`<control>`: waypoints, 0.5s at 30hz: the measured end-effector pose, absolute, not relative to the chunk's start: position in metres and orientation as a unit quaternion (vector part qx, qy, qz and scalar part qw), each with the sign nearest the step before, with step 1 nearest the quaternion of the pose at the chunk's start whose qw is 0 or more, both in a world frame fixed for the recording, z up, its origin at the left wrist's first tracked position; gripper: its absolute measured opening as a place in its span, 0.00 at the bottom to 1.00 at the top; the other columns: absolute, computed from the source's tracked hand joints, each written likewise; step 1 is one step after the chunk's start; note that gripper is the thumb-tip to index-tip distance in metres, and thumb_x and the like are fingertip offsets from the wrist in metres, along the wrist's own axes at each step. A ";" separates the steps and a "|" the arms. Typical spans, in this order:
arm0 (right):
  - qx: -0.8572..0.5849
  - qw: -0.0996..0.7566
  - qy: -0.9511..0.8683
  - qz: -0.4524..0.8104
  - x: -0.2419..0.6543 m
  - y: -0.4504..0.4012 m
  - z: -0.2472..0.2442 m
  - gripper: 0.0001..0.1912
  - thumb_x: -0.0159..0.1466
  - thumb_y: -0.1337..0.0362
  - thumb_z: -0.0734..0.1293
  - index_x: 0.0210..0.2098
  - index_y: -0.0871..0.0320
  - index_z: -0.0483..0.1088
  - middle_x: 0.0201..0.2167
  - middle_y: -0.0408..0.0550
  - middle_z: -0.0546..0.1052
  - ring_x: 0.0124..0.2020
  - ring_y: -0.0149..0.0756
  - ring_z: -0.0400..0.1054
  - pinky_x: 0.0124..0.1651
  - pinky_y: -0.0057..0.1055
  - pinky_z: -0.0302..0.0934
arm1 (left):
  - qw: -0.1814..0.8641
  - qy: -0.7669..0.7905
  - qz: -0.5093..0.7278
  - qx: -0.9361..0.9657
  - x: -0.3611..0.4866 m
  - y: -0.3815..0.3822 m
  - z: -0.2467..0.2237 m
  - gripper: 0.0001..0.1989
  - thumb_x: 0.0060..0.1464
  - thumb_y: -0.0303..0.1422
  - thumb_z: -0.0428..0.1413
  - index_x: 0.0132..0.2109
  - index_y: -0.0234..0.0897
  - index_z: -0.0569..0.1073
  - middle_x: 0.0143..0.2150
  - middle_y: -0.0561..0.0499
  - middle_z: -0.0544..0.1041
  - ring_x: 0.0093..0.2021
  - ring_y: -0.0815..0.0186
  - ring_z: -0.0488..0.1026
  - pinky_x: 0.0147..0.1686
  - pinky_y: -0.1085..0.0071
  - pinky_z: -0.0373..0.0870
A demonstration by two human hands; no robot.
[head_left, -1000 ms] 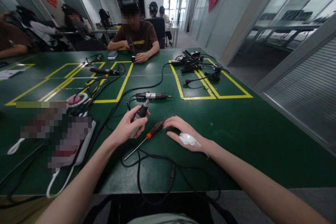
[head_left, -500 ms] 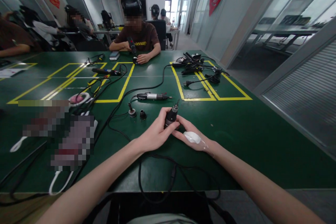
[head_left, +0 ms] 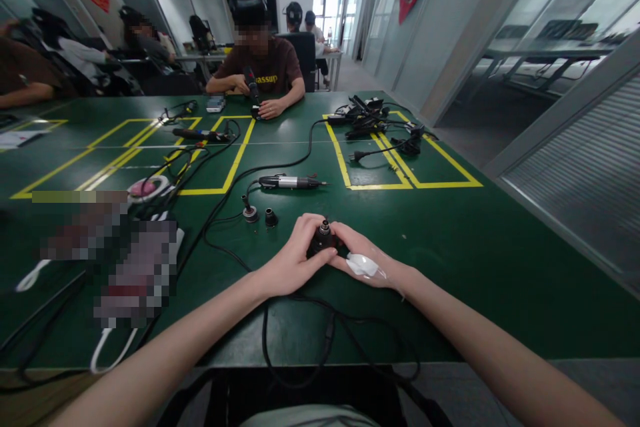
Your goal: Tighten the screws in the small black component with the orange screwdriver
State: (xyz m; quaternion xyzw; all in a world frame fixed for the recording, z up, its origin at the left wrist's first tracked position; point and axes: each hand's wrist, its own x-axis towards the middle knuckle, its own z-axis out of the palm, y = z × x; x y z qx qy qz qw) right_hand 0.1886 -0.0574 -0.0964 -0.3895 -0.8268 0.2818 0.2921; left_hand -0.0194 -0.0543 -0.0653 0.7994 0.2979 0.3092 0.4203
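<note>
Between both hands, above the green table (head_left: 465,273), is an electric screwdriver (head_left: 325,241), its black nose and metal chuck tipped up and its lower body hidden by my fingers. My left hand (head_left: 293,259) curls around its left side, thumb across the front. From the right, my right hand (head_left: 364,255) closes on it, with a white dressing taped to the back. Left of the hands stand a round metal piece with a stem (head_left: 249,211) and a small black collar (head_left: 271,217). Beyond them lies a second, silver-and-black electric screwdriver (head_left: 290,182).
Black cords (head_left: 330,330) loop near the front edge. Two blurred-out items (head_left: 137,270) with white straps lie left. Farther off are a heap of black adapters and cables (head_left: 367,120) and yellow tape rectangles. Across the table a person (head_left: 260,67) holds another screwdriver.
The screwdriver's nose has swung from leaning right to pointing more toward me, slightly lower and left. Both my hands have shifted with it, still around it.
</note>
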 end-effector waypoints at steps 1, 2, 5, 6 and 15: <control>-0.389 0.288 -0.829 0.279 0.188 -0.058 -0.096 0.14 0.72 0.51 0.65 0.43 0.56 0.65 0.39 0.51 0.74 0.38 0.44 0.68 0.42 0.41 0.68 | 0.418 0.299 0.317 0.797 -0.021 -0.053 -0.065 0.11 0.65 0.36 0.55 0.50 0.36 0.68 0.55 0.42 0.66 0.59 0.57 0.63 0.64 0.56 0.61; -0.388 0.284 -0.831 0.279 0.188 -0.058 -0.095 0.13 0.72 0.52 0.65 0.44 0.56 0.66 0.40 0.51 0.74 0.39 0.44 0.69 0.43 0.42 0.69 | 0.420 0.301 0.326 0.791 -0.023 -0.052 -0.064 0.12 0.64 0.36 0.56 0.51 0.35 0.70 0.56 0.41 0.66 0.60 0.57 0.63 0.65 0.57 0.61; -0.391 0.281 -0.829 0.285 0.187 -0.059 -0.094 0.10 0.71 0.57 0.67 0.46 0.56 0.67 0.42 0.51 0.75 0.40 0.44 0.70 0.46 0.42 0.69 | 0.434 0.301 0.352 0.772 -0.028 -0.049 -0.062 0.17 0.62 0.37 0.60 0.55 0.36 0.72 0.56 0.43 0.68 0.59 0.59 0.67 0.62 0.61 0.65; -0.390 0.282 -0.828 0.287 0.187 -0.060 -0.094 0.10 0.71 0.58 0.68 0.47 0.56 0.67 0.42 0.51 0.76 0.41 0.44 0.71 0.45 0.41 0.69 | 0.437 0.303 0.362 0.765 -0.030 -0.049 -0.061 0.19 0.62 0.37 0.60 0.57 0.36 0.72 0.55 0.44 0.70 0.56 0.61 0.69 0.60 0.62 0.66; -0.379 0.277 -0.840 0.273 0.187 -0.060 -0.092 0.09 0.70 0.63 0.68 0.47 0.57 0.67 0.41 0.50 0.75 0.39 0.42 0.69 0.43 0.38 0.67 | 0.390 0.297 0.354 0.797 -0.041 -0.041 -0.049 0.10 0.62 0.33 0.60 0.47 0.33 0.80 0.45 0.46 0.79 0.42 0.68 0.74 0.45 0.72 0.72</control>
